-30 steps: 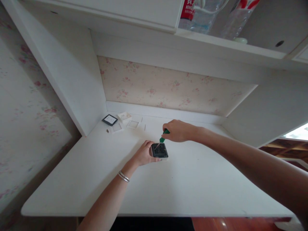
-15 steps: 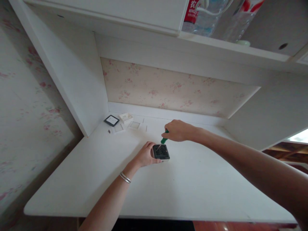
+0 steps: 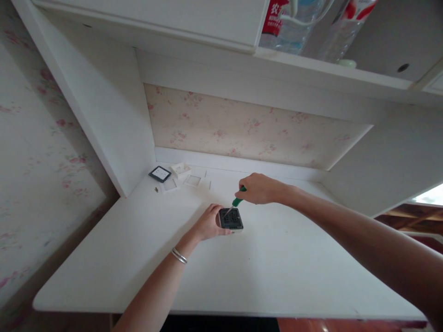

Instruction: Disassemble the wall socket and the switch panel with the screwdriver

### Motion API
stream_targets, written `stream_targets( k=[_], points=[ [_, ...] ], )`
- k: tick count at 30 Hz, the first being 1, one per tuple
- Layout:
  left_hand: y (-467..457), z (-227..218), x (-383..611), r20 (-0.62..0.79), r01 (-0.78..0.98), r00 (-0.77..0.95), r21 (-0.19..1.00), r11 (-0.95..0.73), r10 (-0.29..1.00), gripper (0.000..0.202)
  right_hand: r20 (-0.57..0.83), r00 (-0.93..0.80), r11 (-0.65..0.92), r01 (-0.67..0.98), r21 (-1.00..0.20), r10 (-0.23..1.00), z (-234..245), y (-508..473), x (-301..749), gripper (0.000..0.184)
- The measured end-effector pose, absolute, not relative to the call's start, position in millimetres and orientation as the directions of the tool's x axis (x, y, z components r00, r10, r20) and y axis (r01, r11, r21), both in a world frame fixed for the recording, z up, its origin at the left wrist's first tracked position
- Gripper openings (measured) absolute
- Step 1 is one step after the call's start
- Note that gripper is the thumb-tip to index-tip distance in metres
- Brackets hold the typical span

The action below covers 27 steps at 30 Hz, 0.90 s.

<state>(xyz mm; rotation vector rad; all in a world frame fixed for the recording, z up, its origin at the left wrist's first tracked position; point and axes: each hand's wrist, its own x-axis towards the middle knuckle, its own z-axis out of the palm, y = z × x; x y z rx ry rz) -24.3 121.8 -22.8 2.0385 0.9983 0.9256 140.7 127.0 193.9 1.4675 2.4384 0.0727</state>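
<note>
A small dark square switch module [image 3: 231, 219] lies on the white desk [image 3: 277, 267]. My left hand [image 3: 208, 222] grips its left side and holds it down. In my right hand [image 3: 259, 188] is a green-handled screwdriver [image 3: 236, 201]. Its metal tip slants down and left onto the top of the module. A silver bangle [image 3: 179, 255] circles my left wrist.
At the desk's back left corner lie a dark-framed switch plate [image 3: 159, 174], a white box part [image 3: 180, 169], flat white frames [image 3: 192, 180] and a small screw [image 3: 156, 189]. An upright white panel [image 3: 104, 101] bounds the left. Bottles [image 3: 294, 23] stand on the shelf overhead.
Both hands, the module and the screwdriver stay in nearly the same place; only the view has shifted slightly.
</note>
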Motion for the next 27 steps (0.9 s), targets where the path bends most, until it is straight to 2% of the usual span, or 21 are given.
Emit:
stream_targets(
  k=[7, 12, 18, 23, 27],
  points=[
    [121.9, -22.7, -23.5, 0.282, 0.367, 0.453, 0.805, -0.466, 0.845, 0.077, -0.235, -0.458, 0.507, 0.831, 0.231, 0.858, 190.6, 128.8, 139.5, 0.039],
    [123.1, -26.1, -24.2, 0.287, 0.358, 0.451, 0.810, -0.465, 0.845, 0.075, -0.279, -0.555, 0.608, 0.777, 0.165, 0.784, 192.7, 124.1, 133.7, 0.029],
    [126.2, -31.2, -23.5, 0.284, 0.390, 0.436, 0.796, -0.463, 0.854, 0.079, -0.203, -0.530, 0.565, 0.799, 0.206, 0.823, 186.9, 123.5, 116.5, 0.047],
    [126.0, -28.8, -24.4, 0.295, 0.370, 0.458, 0.795, -0.482, 0.838, 0.076, -0.203, -0.585, 0.619, 0.749, 0.237, 0.785, 182.3, 133.4, 110.7, 0.029],
    [126.1, -27.1, -24.9, 0.295, 0.373, 0.461, 0.791, -0.484, 0.837, 0.075, -0.218, -0.640, 0.676, 0.707, 0.209, 0.737, 181.9, 136.9, 109.1, 0.025]
  ],
)
